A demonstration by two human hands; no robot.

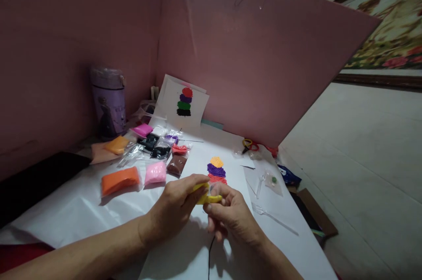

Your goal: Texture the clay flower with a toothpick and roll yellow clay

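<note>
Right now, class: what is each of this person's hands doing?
Left hand: closed, pinching one end of the yellow clay.
Right hand: closed, pinching the other end of the same yellow clay.

A small lump of bright yellow clay (207, 195), stretched sideways and slightly flattened, is pinched between two hands just above white paper (184, 245).

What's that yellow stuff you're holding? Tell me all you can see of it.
The yellow clay piece looks like soft, matte modelling clay, bright yellow, pinched into a small, roughly flattened strip. It is held above the white paper, between the left hand and the right hand, whose fingers hide much of it. It sits just below the stacked clay picture.
</note>
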